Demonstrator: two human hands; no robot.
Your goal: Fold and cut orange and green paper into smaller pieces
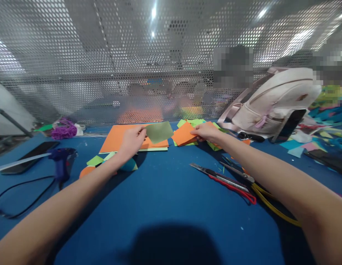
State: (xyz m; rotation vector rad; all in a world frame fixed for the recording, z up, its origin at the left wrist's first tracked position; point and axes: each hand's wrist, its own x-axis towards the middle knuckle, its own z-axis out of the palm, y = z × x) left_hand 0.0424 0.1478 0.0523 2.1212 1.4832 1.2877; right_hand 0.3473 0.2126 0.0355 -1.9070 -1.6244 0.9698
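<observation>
Between the fingers of my left hand (132, 140) is a piece of olive-green paper (160, 132), held by its left edge above a stack of orange sheets (113, 139). My right hand (205, 131) pinches a piece of orange paper (184, 134) over a pile of green and orange paper pieces (195, 124). The two held papers are close together, the green one to the left. Below my left wrist lie cut paper pieces in green, orange and teal (129, 165), partly hidden by my forearm.
A box cutter (223, 178) and yellow-handled scissors (250, 179) lie at right. A blue glue gun (62, 162) and a dark phone (30, 156) are at left, near purple string (64, 129). A pale backpack (278, 99) with a leaning phone (291, 125) stands back right, before a perforated metal panel (118, 66).
</observation>
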